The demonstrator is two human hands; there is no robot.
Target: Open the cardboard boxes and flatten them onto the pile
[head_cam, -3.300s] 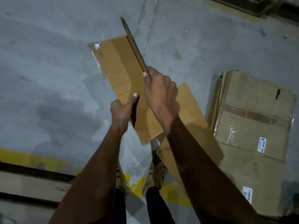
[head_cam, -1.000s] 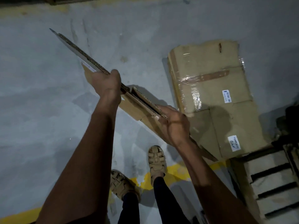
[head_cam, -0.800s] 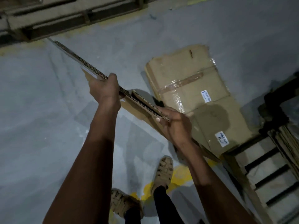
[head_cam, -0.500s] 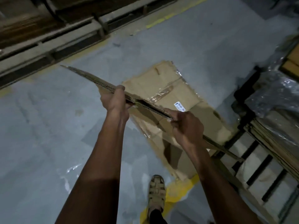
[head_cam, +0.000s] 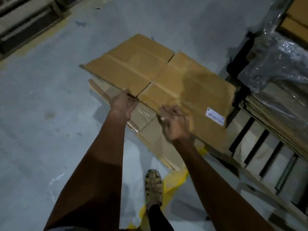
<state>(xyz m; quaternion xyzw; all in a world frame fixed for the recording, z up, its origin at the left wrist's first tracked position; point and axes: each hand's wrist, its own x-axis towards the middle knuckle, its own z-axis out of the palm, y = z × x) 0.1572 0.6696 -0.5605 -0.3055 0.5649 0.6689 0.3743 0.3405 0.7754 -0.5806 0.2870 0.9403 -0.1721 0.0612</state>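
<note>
- Dropping the flattened box (head_cam: 160, 75) onto the pile (head_cam: 150, 130) on the floor (head_cam: 41, 105) is the step in hand, I'd say
- left hand (head_cam: 123, 106) has fingers at the near edge by the flap slit; can't tell if it grips
- right hand (head_cam: 175, 124) is blurred, fingers loosely spread, looks clear of the board
- best bet: square it with the sheets below, it overhangs toward the pallet (head_cam: 266, 155)
- press the creases flat so flaps don't spring up
</note>
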